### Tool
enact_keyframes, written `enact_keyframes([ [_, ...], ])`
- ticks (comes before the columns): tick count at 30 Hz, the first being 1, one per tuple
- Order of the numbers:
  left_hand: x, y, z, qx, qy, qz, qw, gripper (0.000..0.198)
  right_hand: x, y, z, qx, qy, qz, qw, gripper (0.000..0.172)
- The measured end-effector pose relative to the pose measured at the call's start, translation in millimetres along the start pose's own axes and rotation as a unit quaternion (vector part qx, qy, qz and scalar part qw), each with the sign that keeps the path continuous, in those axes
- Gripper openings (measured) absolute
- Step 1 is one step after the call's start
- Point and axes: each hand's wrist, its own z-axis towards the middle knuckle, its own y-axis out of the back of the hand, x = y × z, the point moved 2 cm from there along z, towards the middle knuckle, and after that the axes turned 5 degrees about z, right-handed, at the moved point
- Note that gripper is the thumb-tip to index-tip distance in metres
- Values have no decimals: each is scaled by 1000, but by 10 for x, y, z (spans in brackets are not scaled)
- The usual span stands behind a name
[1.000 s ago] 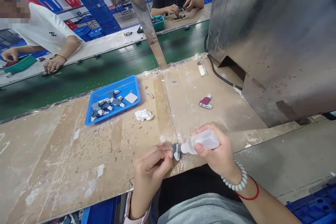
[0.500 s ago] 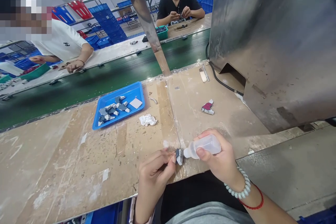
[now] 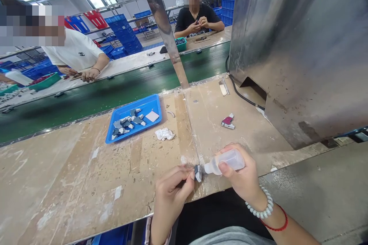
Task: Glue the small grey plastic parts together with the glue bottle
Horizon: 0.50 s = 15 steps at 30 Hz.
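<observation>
Near the table's front edge, my left hand (image 3: 175, 187) pinches a small dark grey and white piece (image 3: 198, 173) between thumb and fingers. My right hand (image 3: 244, 172) is wrapped round a translucent white squeeze bottle (image 3: 229, 160), tilted sideways with its nozzle pointing left at the piece. Whether the nozzle touches the piece cannot be made out. Farther left, a blue tray (image 3: 159, 109) holds several similar grey and white pieces (image 3: 126, 122) and a pale square (image 3: 152, 116). A dark red and white piece (image 3: 228, 121) lies on the table beyond my right hand.
Crumpled white tissue (image 3: 165, 134) lies beside the tray. A green conveyor belt (image 3: 123, 80) runs behind the table, with a slanted metal post (image 3: 163, 26) at its near edge. A large metal housing (image 3: 299, 53) stands at the right. Two people sit across the belt.
The camera view has shifted slightly, so the table items appear a little lower and to the right. Both hands keep their holds. Across the belt, the people's hands have moved.
</observation>
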Motion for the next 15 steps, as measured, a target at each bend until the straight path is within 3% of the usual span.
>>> enact_keyframes([
  [3, -19, 18, -11, 12, -3, 15, 1000, 20, 3, 10, 19, -44, -7, 66, 997, 33],
  [7, -49, 46, -59, 8, -21, 40, 999, 17, 105, -2, 114, -68, -79, 207, 973, 41],
  [11, -39, 20, -160, 10, -80, 117, 990, 17, 316, 8, 192, -29, -133, 246, 960, 49],
  [15, -10, -32, -231, -21, -144, 196, 970, 29, 386, 74, 178, 9, -112, 199, 974, 40],
])
